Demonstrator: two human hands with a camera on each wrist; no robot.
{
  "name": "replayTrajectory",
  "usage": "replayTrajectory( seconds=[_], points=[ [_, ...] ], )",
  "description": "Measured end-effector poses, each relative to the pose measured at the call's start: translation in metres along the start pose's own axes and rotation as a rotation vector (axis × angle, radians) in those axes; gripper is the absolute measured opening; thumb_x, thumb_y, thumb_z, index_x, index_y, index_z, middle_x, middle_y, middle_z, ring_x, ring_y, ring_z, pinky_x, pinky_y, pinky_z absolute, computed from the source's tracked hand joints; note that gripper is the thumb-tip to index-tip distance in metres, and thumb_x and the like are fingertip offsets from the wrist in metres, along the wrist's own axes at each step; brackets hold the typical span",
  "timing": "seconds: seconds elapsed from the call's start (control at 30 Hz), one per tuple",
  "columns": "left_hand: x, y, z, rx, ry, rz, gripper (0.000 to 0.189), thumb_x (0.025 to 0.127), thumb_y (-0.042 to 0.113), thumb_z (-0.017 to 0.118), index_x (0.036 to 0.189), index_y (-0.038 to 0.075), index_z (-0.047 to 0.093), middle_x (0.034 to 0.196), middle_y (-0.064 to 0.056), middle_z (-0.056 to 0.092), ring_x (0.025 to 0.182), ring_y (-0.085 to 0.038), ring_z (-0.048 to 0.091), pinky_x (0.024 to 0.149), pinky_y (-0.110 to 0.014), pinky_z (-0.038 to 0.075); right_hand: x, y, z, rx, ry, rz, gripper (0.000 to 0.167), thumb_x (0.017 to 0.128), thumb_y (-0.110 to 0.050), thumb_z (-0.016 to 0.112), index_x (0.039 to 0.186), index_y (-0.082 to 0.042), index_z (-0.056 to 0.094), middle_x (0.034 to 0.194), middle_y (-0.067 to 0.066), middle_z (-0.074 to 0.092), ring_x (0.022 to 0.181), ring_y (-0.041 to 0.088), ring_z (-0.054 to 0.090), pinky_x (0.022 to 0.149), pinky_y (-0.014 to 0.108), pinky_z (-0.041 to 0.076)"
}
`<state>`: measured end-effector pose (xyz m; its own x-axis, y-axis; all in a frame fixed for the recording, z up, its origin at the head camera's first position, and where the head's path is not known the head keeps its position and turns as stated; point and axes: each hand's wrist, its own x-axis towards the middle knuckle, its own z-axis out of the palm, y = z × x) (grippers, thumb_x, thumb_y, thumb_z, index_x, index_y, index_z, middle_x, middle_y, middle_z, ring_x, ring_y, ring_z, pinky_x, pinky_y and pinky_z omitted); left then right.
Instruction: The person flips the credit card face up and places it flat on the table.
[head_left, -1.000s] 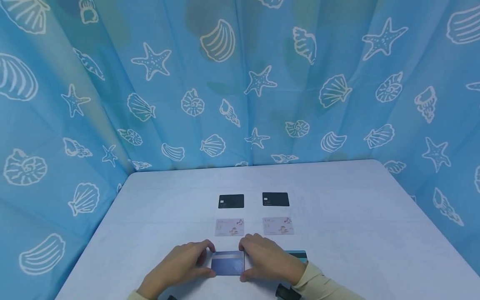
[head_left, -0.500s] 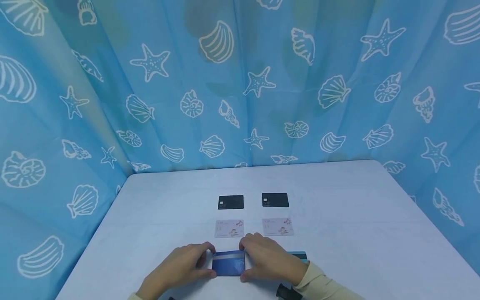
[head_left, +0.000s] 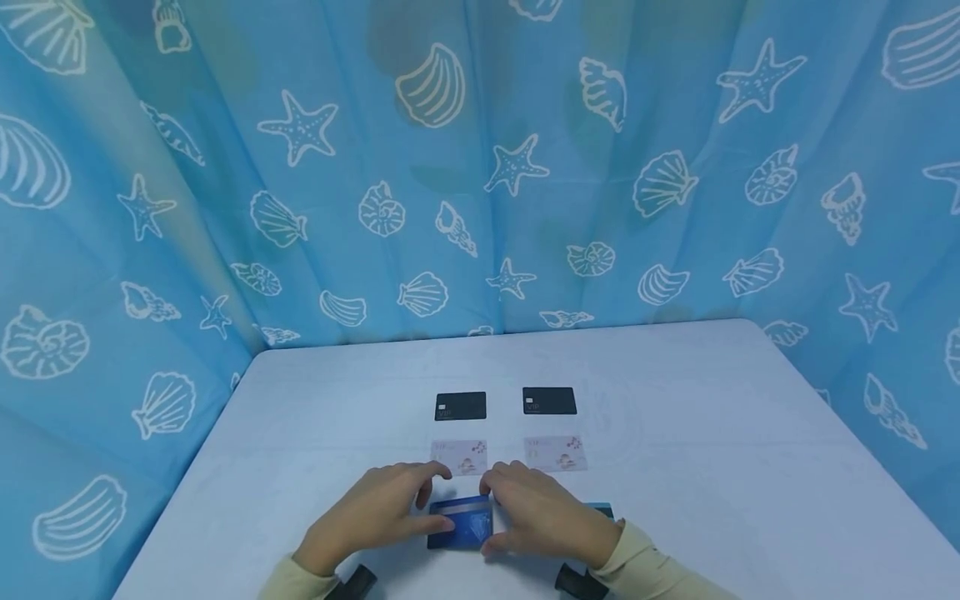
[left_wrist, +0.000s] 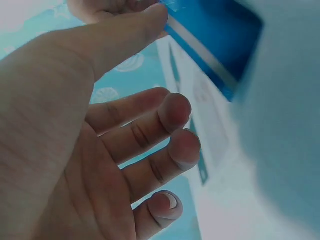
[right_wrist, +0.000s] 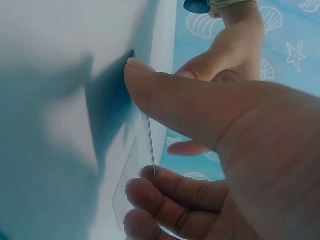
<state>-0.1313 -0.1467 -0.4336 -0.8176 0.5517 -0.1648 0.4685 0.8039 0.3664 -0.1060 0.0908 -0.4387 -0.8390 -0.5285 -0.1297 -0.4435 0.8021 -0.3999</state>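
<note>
A blue bank card [head_left: 474, 530] with a pale stripe is at the front centre of the table, its left side tilted a little in the head view. My right hand [head_left: 538, 518] pinches its right edge between thumb and fingertips; the right wrist view shows the card [right_wrist: 150, 142] nearly edge-on, lifted over its shadow. My left hand [head_left: 381, 512] lays its thumb over the card's left part, while the other fingers are bent loosely and stand off it. Those left fingertips [left_wrist: 184, 150] hold nothing. Part of a teal card [head_left: 603, 509] shows behind my right wrist.
Two pale pink printed cards [head_left: 555, 453] lie side by side beyond my hands on the white table [head_left: 705, 500]. Behind them are two black cards [head_left: 461, 406] in a row. A blue shell-patterned curtain [head_left: 480, 167] surrounds the table's back and sides.
My left fingers have come off the blue card's far left corner and moved up and right, the thumb sliding onto its face. The card tilts slightly and looks darker blue. My right hand stays on it.
</note>
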Motion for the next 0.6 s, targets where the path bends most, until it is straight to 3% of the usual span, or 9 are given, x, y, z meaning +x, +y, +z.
replayTrajectory(
  seconds=[0.37, 0.6],
  points=[
    [0.007, 0.01, -0.005, -0.018, -0.009, 0.081, 0.071, 0.079, 0.059, 0.083, 0.135, 0.019, 0.065, 0.078, 0.014, 0.059, 0.065, -0.002, 0.048, 0.06, -0.021, 0.04, -0.005, 0.003, -0.01, 0.035, 0.052, -0.067, 0.064, 0.077, -0.052, 0.086, 0.123, -0.014, 0.064, 0.107, -0.007, 0.064, 0.092, 0.006, 0.051, 0.081, 0.029, 0.05],
    [0.007, 0.017, 0.0, 0.01, 0.043, 0.121, 0.077, 0.076, 0.063, 0.084, 0.135, 0.019, 0.065, 0.079, 0.014, 0.059, 0.066, -0.001, 0.047, 0.06, -0.02, 0.038, -0.007, 0.002, -0.013, 0.069, 0.049, -0.047, 0.063, 0.078, -0.052, 0.086, 0.124, -0.015, 0.064, 0.103, -0.009, 0.062, 0.091, 0.005, 0.05, 0.08, 0.028, 0.049]
  ],
)
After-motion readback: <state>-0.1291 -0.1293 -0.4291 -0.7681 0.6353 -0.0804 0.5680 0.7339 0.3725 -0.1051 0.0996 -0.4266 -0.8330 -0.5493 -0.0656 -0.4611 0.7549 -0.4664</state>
